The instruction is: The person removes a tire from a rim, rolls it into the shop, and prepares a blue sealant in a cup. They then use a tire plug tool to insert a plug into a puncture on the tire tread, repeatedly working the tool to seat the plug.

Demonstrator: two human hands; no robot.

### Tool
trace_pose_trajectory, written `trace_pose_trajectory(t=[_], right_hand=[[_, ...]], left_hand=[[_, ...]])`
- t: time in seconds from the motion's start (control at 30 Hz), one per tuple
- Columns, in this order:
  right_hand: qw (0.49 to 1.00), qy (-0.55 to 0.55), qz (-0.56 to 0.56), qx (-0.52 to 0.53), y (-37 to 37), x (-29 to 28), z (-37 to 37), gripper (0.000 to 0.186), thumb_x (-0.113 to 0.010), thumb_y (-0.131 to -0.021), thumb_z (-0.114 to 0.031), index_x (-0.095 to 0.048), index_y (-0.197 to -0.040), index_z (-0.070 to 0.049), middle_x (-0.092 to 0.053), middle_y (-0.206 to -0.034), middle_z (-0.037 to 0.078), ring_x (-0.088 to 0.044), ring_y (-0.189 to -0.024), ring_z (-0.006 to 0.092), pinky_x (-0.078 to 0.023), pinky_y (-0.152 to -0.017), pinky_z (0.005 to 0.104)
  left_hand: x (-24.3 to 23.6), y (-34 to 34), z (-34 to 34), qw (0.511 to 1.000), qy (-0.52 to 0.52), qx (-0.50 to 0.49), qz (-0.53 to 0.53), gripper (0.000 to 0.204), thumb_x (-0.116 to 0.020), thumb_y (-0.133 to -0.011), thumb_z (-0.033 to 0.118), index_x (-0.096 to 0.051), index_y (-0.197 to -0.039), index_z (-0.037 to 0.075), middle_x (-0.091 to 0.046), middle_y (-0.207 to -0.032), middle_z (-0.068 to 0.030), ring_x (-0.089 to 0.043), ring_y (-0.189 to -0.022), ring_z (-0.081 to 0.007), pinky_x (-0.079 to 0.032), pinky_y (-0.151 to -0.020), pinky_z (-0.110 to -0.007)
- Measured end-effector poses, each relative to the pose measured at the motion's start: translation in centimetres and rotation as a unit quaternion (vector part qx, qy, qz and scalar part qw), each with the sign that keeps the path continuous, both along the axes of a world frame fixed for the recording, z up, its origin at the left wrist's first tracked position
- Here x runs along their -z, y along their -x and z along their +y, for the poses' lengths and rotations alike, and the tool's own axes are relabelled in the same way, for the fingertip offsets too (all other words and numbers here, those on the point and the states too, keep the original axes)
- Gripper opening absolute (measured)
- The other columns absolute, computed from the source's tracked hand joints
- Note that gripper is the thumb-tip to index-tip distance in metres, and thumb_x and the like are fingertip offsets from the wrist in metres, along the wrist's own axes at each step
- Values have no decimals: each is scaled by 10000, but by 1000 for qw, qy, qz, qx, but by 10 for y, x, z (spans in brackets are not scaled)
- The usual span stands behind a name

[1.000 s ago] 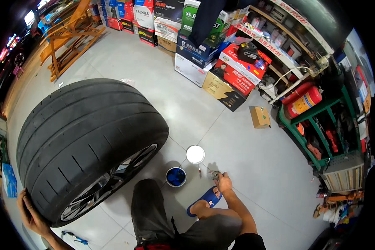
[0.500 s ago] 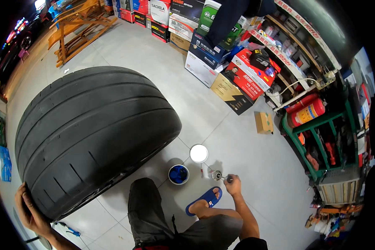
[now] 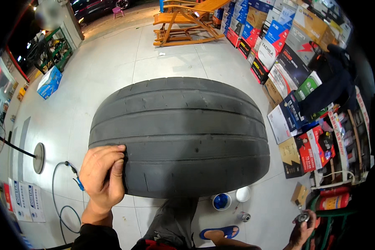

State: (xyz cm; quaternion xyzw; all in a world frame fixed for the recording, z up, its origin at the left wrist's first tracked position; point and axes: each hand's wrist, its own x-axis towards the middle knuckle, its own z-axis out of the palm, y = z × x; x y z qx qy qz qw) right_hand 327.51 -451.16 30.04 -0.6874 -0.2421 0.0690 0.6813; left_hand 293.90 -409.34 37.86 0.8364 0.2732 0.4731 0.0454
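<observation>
Fingers (image 3: 108, 150) of your left hand (image 3: 102, 179) are partly curled, tips against the tread at the left edge of the tyre (image 3: 183, 125); whether they grip or merely rest cannot be told. Apply steady, even pressure: the tyre, upright on the floor (image 3: 112, 62) before you, could roll. Orient the dark spot (image 3: 197, 150) on its tread toward you for clear access. To the right, a white tub (image 3: 213, 203) contains blue pieces (image 3: 221, 201). Beyond it is a metal can (image 3: 245, 217), contents hidden. Your right hand (image 3: 303, 236) is closed around a round metallic part (image 3: 303, 216); hold it level.
</observation>
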Motion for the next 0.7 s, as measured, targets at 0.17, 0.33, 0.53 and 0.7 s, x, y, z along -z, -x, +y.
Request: trace_pose_trajectory(t=[0.17, 0.33, 0.53, 0.7], right_hand=[[991, 0, -79, -106, 39, -109, 147, 648, -775, -635, -398, -490, -1062, -4, -476, -947, 129, -506, -614, 152, -429, -442, 243], [962, 71, -75, -252, 76, -138, 260, 584, -807, -620, -353, -531, -973, 21, -515, -882, 176, -592, -592, 201, -535, -488, 295], [946, 92, -63, -304, 78, -133, 311, 506, -795, -621, -316, -544, -875, 42, -528, -840, 181, -594, -551, 198, -537, -499, 303], [945, 99, -85, -299, 86, -125, 329, 510, -799, -619, -326, -542, -871, 35, -523, -832, 183, -585, -559, 192, -530, -503, 291]], left_hand=[[0, 7, -1, 1000, 15, -19, 4, 35, -573, -747, -26, -583, -780, -32, -652, -810, -157, -588, -692, -262, -455, -659, -311], [3, 22, 9, 999, 36, -32, 9, 27, -567, -748, -12, -583, -760, -30, -650, -804, -158, -597, -695, -267, -465, -654, -322], [1, 33, 24, 998, 46, -38, 26, 97, -611, -657, -18, -594, -749, 4, -654, -802, -128, -626, -682, -243, -514, -611, -287], [6, 42, 28, 997, 50, -40, 30, 111, -602, -644, -2, -590, -754, 6, -654, -803, -122, -618, -662, -243, -518, -604, -291]])
